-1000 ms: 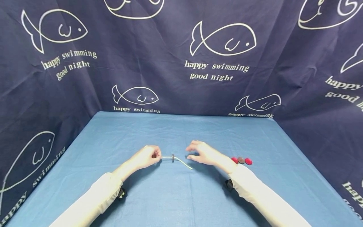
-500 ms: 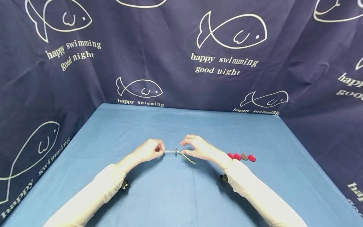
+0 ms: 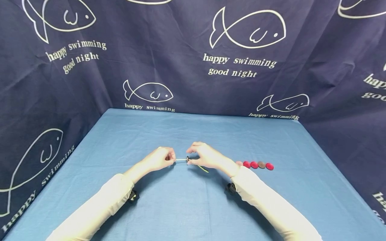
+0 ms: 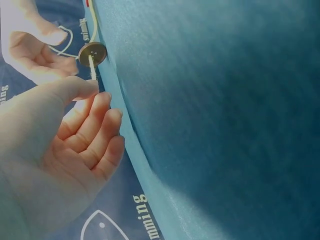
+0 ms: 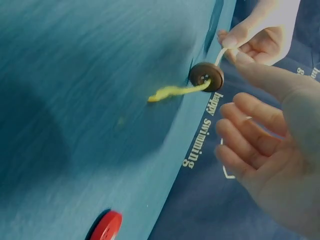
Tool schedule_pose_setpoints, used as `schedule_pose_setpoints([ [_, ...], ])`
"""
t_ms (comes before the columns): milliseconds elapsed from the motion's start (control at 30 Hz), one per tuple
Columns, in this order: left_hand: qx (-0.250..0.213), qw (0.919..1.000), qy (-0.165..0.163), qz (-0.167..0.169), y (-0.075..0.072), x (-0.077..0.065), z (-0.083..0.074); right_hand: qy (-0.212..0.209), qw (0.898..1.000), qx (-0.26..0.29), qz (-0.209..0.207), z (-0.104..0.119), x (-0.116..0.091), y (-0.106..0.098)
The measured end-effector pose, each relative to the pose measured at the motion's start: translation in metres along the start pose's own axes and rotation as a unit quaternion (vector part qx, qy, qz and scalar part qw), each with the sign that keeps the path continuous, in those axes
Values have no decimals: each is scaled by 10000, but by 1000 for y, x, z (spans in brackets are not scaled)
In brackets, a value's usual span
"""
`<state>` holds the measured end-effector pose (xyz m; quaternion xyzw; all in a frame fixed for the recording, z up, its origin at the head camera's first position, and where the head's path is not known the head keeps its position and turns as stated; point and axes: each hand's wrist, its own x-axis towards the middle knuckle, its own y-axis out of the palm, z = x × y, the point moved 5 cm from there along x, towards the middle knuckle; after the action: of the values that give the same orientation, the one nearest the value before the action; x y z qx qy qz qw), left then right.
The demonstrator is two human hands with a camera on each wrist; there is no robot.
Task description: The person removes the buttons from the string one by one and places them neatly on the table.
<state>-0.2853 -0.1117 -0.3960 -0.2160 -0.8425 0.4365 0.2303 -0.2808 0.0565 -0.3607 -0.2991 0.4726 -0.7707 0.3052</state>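
Observation:
My left hand (image 3: 159, 158) pinches a pale string (image 3: 181, 159) between thumb and fingertips. A dark brown button (image 5: 206, 76) is threaded on this string, which passes through one of its holes. Beyond the button, the string's yellow-green end (image 5: 170, 92) hangs loose. My right hand (image 3: 209, 157) is at the button's other side, thumb and fingers spread apart. In the right wrist view the button shows beside the thumb, with a gap between them. The left wrist view shows the button (image 4: 93, 54) just past my left fingertips, tilted on the string.
A row of buttons lies on the blue cloth-covered table (image 3: 187, 207) right of my right wrist: several red ones (image 3: 254, 164), a brown one (image 3: 261, 165) and a pinkish one (image 3: 239, 163). A dark blue fish-print curtain (image 3: 187, 60) surrounds the table's back and sides.
My right hand has moved left, closer to the button and over part of the string. My left hand keeps its pinch. More of the button row shows beside the right wrist.

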Motion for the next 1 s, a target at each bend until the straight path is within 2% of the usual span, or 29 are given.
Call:
schedule_pose_setpoints([
  [333,-27,10000,-54,34,-2,-4,2,320,9992,-256,-16,1,5,10],
  [1000,81,9999,-129,77,-1,-2,2,376,9989,-268,93,3,7,18],
])
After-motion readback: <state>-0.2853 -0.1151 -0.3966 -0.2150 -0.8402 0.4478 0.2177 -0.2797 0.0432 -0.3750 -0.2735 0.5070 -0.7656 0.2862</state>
